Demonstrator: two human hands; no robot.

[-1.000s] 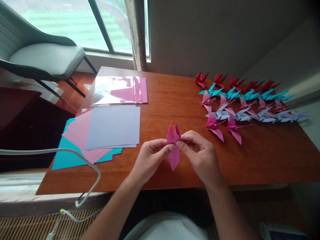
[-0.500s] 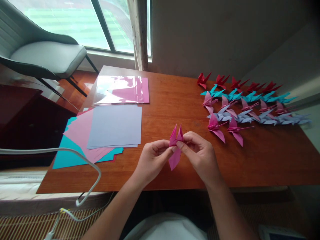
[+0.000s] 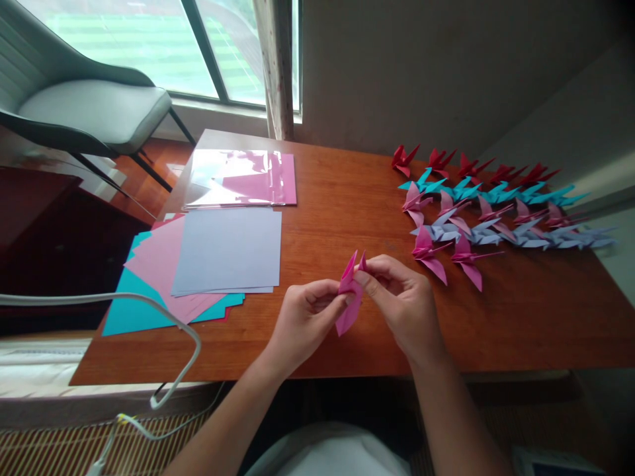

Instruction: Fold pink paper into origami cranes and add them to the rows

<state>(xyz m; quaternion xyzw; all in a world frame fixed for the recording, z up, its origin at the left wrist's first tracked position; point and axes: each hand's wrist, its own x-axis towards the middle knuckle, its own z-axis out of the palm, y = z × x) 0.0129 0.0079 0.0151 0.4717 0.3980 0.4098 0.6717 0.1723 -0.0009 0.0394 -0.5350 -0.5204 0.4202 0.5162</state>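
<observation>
Paper fold [image 3: 347,317], mid-frame: light, thin, easily crushed. Pinched by left hand [image 3: 305,318] and right hand [image 3: 403,307], each grip closed on its stiffer middle creases.

Bright daylight from the window [image 3: 149,46]; corners dim, edges warped, focus sharp.
</observation>
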